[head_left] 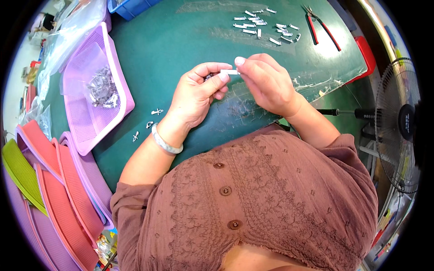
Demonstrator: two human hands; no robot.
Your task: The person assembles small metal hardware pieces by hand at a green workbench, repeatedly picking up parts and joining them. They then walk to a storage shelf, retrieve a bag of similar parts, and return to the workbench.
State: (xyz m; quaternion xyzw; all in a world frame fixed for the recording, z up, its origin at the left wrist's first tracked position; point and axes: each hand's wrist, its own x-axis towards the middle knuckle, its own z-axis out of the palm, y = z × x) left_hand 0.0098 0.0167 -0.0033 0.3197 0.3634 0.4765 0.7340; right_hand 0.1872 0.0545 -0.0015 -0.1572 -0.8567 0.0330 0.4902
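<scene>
Over the green table (158,49), my left hand (192,95) pinches a small white, bar-shaped piece (229,72) between thumb and forefinger. Small dark parts (209,77) show inside its curled fingers; their kind is too small to tell. My right hand (269,83) meets the other end of the white piece with thumb and fingertips closed on it. Several similar small silver-white pieces (255,21) lie scattered at the far side of the table. To the left of my left wrist lie a few small metal bits (149,124).
A purple basket (119,86) with a bag of small grey metal parts (103,86) stands left. Red-handled pliers (320,30) lie far right. Stacked coloured baskets (74,189) crowd the near left, a fan (398,122) the right. A blue bin (133,8) sits at the back.
</scene>
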